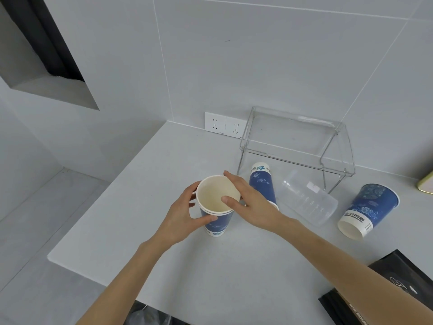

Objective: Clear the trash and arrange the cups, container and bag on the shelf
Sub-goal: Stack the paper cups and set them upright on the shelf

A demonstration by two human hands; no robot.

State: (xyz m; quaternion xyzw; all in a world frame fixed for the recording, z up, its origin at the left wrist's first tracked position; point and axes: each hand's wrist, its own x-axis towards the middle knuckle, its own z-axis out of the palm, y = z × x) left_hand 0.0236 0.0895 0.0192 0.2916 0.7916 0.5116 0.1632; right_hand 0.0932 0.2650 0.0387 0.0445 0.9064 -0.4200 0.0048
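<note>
Two blue paper cups nested one inside the other (216, 207) stand upright on the white counter (164, 184). My left hand (185, 216) grips the outer cup's side, and my right hand (248, 202) pinches the inner cup's rim with the thumb inside. Behind my right hand a second blue cup (261, 184) lies on its side. A clear plastic container (309, 198) lies on its side to the right of it, and another blue cup (367, 209) lies farther right. The clear acrylic shelf (297, 141) stands at the back. A black bag (396, 285) lies at the lower right.
Two wall sockets (226, 125) sit left of the shelf. The counter's left edge drops to a lower ledge (46, 219). A yellow-edged object (426, 184) shows at the right border. Something dark sits below the counter's front edge (150, 313).
</note>
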